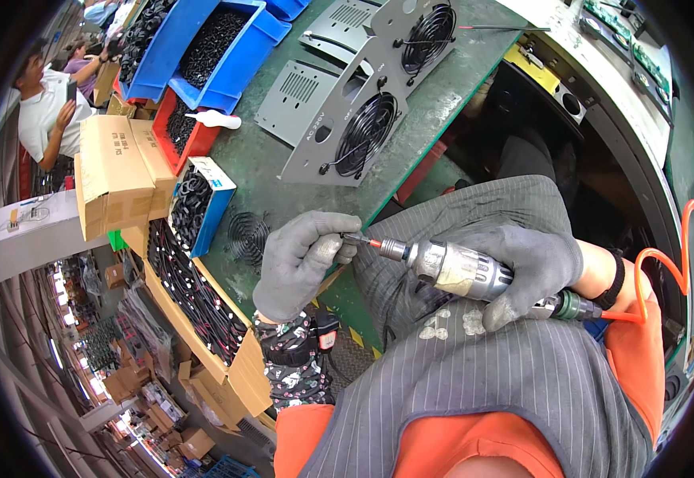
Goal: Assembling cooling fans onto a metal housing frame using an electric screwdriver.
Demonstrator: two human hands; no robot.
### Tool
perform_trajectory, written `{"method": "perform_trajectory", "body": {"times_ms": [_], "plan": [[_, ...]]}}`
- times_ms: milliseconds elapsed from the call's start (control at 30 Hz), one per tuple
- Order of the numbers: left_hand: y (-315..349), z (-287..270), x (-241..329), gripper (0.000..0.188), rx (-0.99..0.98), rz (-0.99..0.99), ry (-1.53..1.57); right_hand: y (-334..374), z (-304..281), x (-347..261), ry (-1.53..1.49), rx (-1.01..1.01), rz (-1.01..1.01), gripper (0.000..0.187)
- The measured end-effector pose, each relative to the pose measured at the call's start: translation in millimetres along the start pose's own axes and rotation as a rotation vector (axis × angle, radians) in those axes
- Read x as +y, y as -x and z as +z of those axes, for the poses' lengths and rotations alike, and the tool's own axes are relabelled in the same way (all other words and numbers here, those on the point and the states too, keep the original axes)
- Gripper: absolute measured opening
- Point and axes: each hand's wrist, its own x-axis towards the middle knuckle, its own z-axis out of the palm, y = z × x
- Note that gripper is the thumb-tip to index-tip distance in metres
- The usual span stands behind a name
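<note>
My right hand (pixel 540 267), in a grey glove, is wrapped round a silver air screwdriver (pixel 462 269) with an orange hose at its back end. The tool lies roughly level above my lap, its red-collared bit pointing left. My left hand (pixel 303 259), also gloved in grey, is pinched at the bit's tip; whatever small thing sits between thumb and fingers is too hidden to name. Beyond my left hand, a round black wire fan guard (pixel 247 237) lies on the green bench (pixel 239 163). Farther back stands a grey metal panel (pixel 319 147) with two black fan guards (pixel 367 135) on it.
Blue bins (pixel 239 60) and a red bin (pixel 203 139) of small black parts stand at the far left. Nearer are a box of black clips (pixel 218 177) and a carton of cables (pixel 239 350). The orange hose (pixel 648 253) loops at right. Another person (pixel 52 119) stands far left.
</note>
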Motion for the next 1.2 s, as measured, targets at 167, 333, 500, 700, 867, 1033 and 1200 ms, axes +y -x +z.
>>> {"method": "perform_trajectory", "body": {"times_ms": [167,333,500,700,867,1033,1200], "plan": [[-7,-4,8,0.035,0.01,-0.344,0.139,12,-9,-1,0.095,0.065,-0.027,0.055],[-23,-6,8,0.061,0.264,-0.191,-0.244,35,-32,-1,0.105,0.299,0.075,0.069],[-55,10,5,0.073,0.189,0.12,-0.402,32,-54,8,0.254,0.365,0.065,0.072],[-75,18,1,0.048,0.223,0.061,0.06,20,-58,15,0.083,0.36,0.011,0.066],[-70,13,-3,0.047,0.255,-0.04,0.046,14,-56,13,-0.099,0.343,0.074,0.06],[-72,13,-1,0.041,0.254,-0.031,-0.049,14,-67,-2,-0.045,0.307,0.072,0.055],[-71,16,3,0.04,0.234,0.048,-0.003,50,-67,-8,0.098,0.382,0.102,0.058]]}}
